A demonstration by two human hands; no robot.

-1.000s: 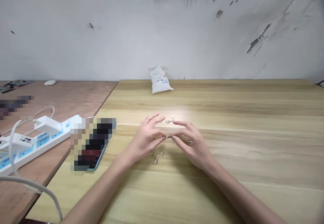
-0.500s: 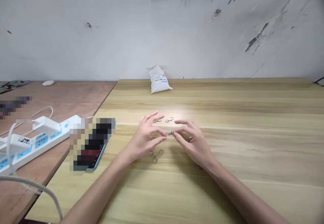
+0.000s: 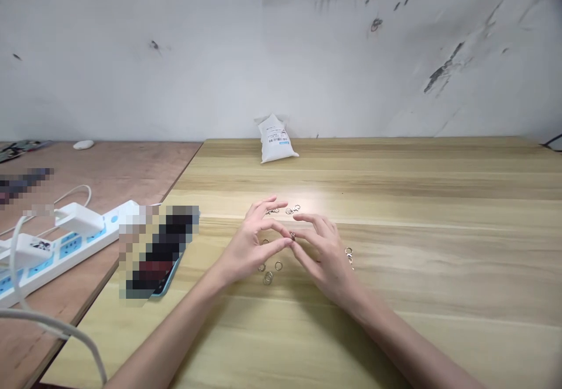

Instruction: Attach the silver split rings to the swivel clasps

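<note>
Over the middle of the wooden table, a small metal swivel clasp (image 3: 293, 235) is pinched between my two hands, mostly covered by fingertips. My left hand (image 3: 257, 236) grips it from the left with thumb and index finger, its other fingers stretched out. From the right, the thumb and index finger of my right hand (image 3: 322, 251) close on the same piece. Loose split rings (image 3: 278, 266) lie under and beside the left hand; several show. Beyond the fingertips lies a clasp with a ring (image 3: 293, 209), and another clasp (image 3: 273, 210) is partly hidden by the left fingers.
More metal clasps (image 3: 349, 254) lie right of my right hand. A white labelled packet (image 3: 276, 140) stands near the wall. At left are a blurred phone (image 3: 169, 275) and a power strip (image 3: 83, 254) with chargers and white cables (image 3: 79, 333).
My hands have come closer together, and the clasp has turned from lying sideways to more end-on between the fingertips. The right hand has shifted left, uncovering clasps on its right.
</note>
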